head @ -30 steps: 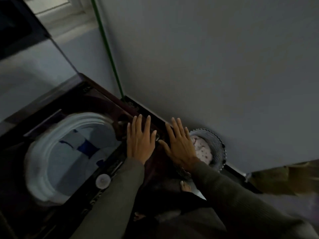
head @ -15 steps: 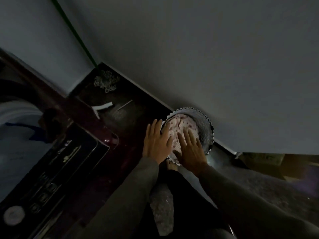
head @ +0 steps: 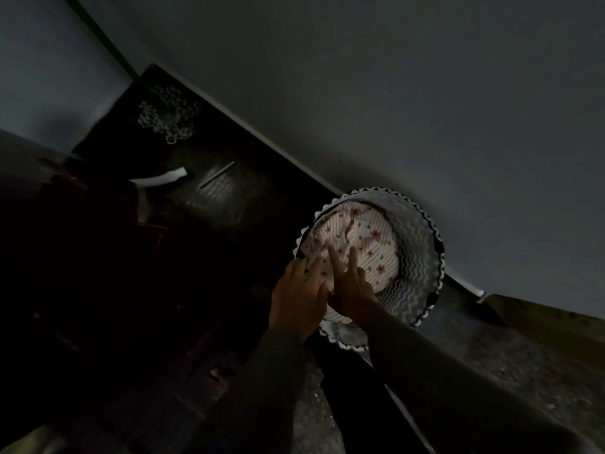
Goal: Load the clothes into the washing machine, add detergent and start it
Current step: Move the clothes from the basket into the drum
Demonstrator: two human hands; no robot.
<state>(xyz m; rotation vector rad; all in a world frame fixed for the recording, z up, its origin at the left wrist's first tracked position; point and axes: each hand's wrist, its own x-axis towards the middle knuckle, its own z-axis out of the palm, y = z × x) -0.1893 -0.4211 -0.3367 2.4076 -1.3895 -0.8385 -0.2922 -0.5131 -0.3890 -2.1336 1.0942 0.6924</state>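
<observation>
Hands first: I have both of mine reaching down together, side by side and nearly touching at the knuckles. My left hand (head: 299,298) hangs over the near-left rim of the basket, fingers straight and loose, holding nothing that I can make out; its fingertips reach the edge of the cloth, though I cannot tell whether they rest on it. My right hand (head: 352,290) is the one further in, two fingers spread and laid out over the fabric, not closed on it.

Directly ahead of both palms lies the white cotton garment with small pink flowers and fine stripes (head: 355,242), bunched into the round fabric laundry basket with a grey zigzag lining and a black-and-white scalloped rim (head: 422,253). The bundle fills the basket's mouth with no clear long axis. The right hand is nearer its middle, the left nearer its edge, so I judge a two-handed scoop suits, with the right digging under.

The basket stands on the floor against the pale grey wall (head: 425,93). To my left the dark maroon washing machine body (head: 82,257) is almost lost in shadow, so the load must travel leftward and up. Behind it I see a curved white strip (head: 160,179) and a tangle of pale chain-like cord (head: 168,116) on a dark surface.
</observation>
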